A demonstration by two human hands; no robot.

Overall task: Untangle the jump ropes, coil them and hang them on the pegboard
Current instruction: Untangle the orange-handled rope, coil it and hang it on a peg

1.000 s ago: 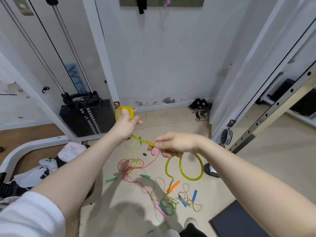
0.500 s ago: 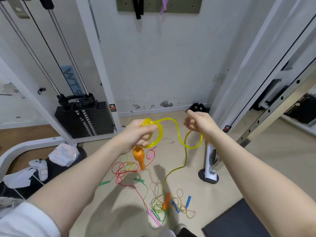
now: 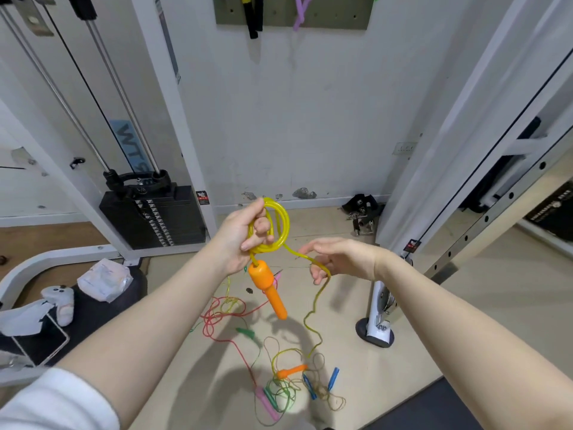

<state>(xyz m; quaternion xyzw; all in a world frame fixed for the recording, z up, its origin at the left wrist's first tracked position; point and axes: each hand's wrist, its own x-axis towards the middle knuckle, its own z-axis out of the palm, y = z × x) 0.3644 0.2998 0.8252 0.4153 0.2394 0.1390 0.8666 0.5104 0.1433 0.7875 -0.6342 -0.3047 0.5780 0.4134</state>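
Observation:
My left hand (image 3: 245,235) grips a small coil of yellow jump rope (image 3: 280,225); one orange handle (image 3: 269,287) dangles just below it. The rope runs right across the loosely curled fingers of my right hand (image 3: 333,259), then drops to the floor, where the second orange handle (image 3: 291,372) lies. A tangle of red, green, pink and tan ropes (image 3: 279,389) with blue and green handles is spread on the floor below. The grey-green pegboard (image 3: 325,12) sits high on the wall, with a black rope (image 3: 252,17) and a purple rope (image 3: 300,12) hanging on it.
A black weight stack (image 3: 148,218) in a white cable-machine frame stands at left. A bench with a white bag and soft toy (image 3: 60,301) is at lower left. A perforated steel upright (image 3: 483,218) slants at right, with a round foot (image 3: 375,332) by the ropes and a dark mat (image 3: 434,405).
My left hand has raised the coil and another loop has been added. My right hand came down and toward the left hand, letting the rope slide through. The orange handle now hangs lower.

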